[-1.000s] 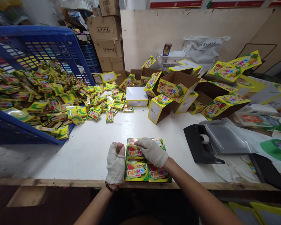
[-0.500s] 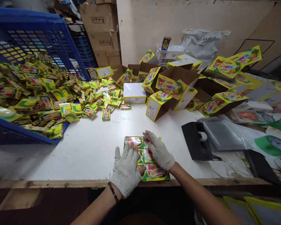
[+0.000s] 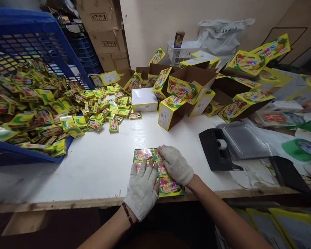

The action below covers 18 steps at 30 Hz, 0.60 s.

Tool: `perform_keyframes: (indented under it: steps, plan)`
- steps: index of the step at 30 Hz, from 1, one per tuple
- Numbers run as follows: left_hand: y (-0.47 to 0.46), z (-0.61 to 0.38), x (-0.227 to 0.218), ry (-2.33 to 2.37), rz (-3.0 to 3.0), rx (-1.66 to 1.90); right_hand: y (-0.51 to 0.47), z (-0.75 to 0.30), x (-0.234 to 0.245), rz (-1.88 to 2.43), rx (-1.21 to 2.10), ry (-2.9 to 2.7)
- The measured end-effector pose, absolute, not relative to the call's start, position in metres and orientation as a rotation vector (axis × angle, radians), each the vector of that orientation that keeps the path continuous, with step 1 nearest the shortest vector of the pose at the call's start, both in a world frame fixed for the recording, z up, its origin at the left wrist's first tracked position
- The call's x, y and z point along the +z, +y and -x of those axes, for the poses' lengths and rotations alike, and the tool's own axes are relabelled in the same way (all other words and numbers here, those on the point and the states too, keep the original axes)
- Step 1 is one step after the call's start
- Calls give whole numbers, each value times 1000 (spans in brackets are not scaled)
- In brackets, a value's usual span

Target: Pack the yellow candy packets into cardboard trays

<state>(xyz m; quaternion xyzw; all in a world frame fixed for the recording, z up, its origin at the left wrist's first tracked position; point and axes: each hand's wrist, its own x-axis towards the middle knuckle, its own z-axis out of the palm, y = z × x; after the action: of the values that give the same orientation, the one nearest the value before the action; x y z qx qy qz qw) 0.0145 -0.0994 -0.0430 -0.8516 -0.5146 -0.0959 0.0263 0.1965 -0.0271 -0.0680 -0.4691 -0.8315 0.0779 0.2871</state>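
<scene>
Small fruit-printed "TWINS" boxes point(image 3: 168, 186) lie side by side in a flat block near the table's front edge. My left hand point(image 3: 142, 188), in a white fingerless glove, rests on the block's left part with its fingers spread. My right hand point(image 3: 176, 164), gloved the same way, lies over the block's right side. Its fingers are slightly bent, and their tips touch the box tops. Both hands hide some of the boxes, and neither is wrapped round one.
On the left, a tipped blue crate point(image 3: 75, 55) spills many small boxes point(image 3: 93, 121) onto the white table point(image 3: 93, 176). Open display cartons point(image 3: 182, 90) are heaped at the back. A black tape dispenser point(image 3: 214, 150), a clear plastic tray point(image 3: 245, 138) and green tape point(image 3: 304, 150) lie on the right.
My right hand's fingers have bent more over the boxes. My left hand has shifted slightly on the block, uncovering part of a middle box. The whole view has tilted a little.
</scene>
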Motion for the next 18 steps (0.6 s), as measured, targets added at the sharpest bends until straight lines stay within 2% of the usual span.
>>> perform_keyframes:
  steps: [4,8,13,18]
  plan:
    - [-88,-12,-39,-1609,2635,-317,-10,-213,-83,1443,271,-1969]
    - [-82,-13,-41,-1593,2657,-281,-17,-208,-88,1372,232,-2141]
    - [-78,-17,-42,-1581,2676,-254,-28,-195,-79,1596,205,-2226]
    - [-46,-25,-37,-1674,2606,-278,-10,-217,-73,1501,814,-1853]
